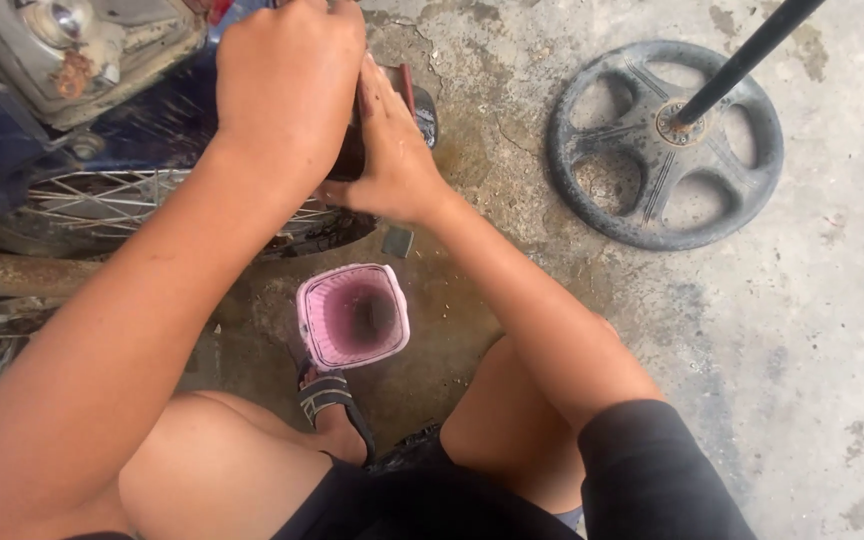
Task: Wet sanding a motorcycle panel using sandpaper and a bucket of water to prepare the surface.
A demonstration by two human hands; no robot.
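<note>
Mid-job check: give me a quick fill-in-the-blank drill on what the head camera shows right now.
1. Both hands, the left hand and the right hand, work beside the motorbike's spoked ____.
2. The square container on the ground below the hands is ____ in colour.
3. The black pole stands in a round base with ____ openings.

Missing words: wheel; pink; five

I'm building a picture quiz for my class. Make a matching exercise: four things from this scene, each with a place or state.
1. pink container
2. wheel-shaped black base
3. right hand
4. sandal

A. lies flat on concrete, with a pole rising from its hub
B. pressed against a dark object by the motorbike
C. open, between the knees
D. on a foot

Pairs: 1-C, 2-A, 3-B, 4-D
</note>
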